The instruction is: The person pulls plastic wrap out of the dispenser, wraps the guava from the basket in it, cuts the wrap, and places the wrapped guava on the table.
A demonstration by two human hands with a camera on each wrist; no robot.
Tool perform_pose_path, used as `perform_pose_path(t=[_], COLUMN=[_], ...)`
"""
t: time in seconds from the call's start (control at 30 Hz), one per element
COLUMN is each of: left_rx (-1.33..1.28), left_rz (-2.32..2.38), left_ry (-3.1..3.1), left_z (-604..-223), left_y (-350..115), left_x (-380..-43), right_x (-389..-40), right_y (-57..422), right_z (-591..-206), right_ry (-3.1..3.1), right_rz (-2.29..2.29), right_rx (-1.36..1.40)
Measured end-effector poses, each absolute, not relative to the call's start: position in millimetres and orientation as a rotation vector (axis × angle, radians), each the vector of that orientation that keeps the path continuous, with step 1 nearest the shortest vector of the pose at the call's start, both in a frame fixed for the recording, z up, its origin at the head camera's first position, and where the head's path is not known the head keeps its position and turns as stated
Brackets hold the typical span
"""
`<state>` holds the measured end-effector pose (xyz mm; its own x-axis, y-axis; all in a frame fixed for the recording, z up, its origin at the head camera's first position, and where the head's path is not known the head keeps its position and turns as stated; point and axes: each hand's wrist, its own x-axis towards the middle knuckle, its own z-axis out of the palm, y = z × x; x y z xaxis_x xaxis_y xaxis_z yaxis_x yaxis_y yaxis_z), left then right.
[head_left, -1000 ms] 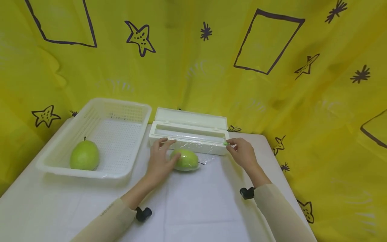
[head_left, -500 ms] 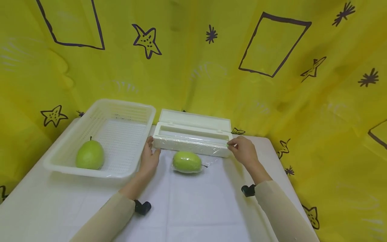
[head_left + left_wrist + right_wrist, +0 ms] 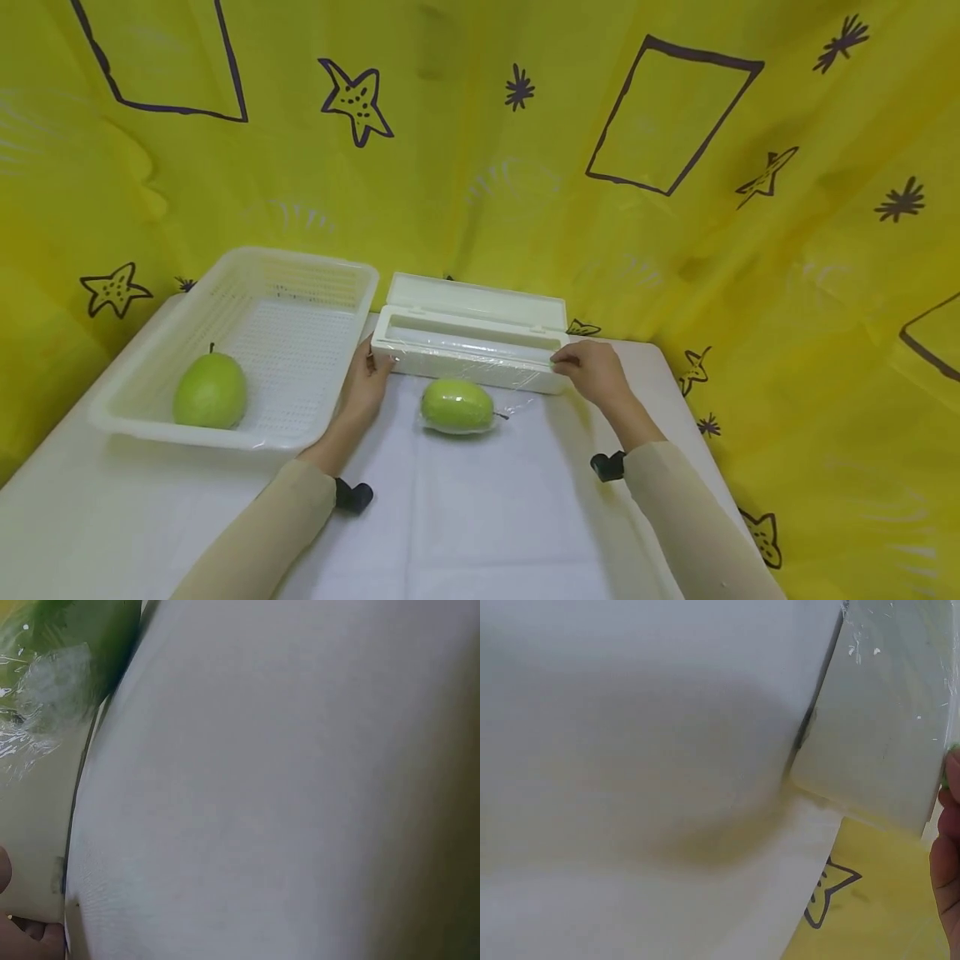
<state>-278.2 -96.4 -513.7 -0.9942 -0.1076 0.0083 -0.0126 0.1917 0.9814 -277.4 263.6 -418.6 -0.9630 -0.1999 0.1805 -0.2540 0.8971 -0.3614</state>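
Note:
A white cling film dispenser box [image 3: 480, 367] stands at the back of the table with its lid [image 3: 480, 300] raised and a film roll [image 3: 472, 343] inside. My left hand [image 3: 363, 387] holds the box's left end, thumb at the front. At the right end, my right hand [image 3: 596, 372] pinches the small green slide cutter [image 3: 946, 774] on the front edge; the fingers hide most of it. Film hangs down the box front to a green pear [image 3: 457, 406], which lies on its side wrapped in film, stem to the right. The left wrist view shows the wrapped pear too [image 3: 67, 660].
Left of the box is a white plastic basket [image 3: 341, 358] holding another green pear [image 3: 211, 390]. The table has a white cloth [image 3: 495, 517]. Behind and to the right hangs a yellow curtain [image 3: 465, 183] with drawn stars.
My left hand has left the wrapped pear and moved left to the box's left end, where it now grips. My right hand has slid slightly left along the box's front edge.

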Motion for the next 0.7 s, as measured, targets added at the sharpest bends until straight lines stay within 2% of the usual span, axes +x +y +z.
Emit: perform_pose_path(t=[0.23, 0.7], left_rx=[0.133, 0.083], left_rz=[-2.048, -1.972], left_ry=[-2.364, -2.356], left_z=[-509.8, -514.0], left_y=[-98.5, -100.7], left_x=[-278.3, -279.9], right_x=[-288.8, -306.7], right_y=[232.9, 204.7], right_z=[-414.0, -408.6], right_ry=[-2.977, -3.072], right_rz=[0.618, 0.716], right_rx=[0.465, 0.618])
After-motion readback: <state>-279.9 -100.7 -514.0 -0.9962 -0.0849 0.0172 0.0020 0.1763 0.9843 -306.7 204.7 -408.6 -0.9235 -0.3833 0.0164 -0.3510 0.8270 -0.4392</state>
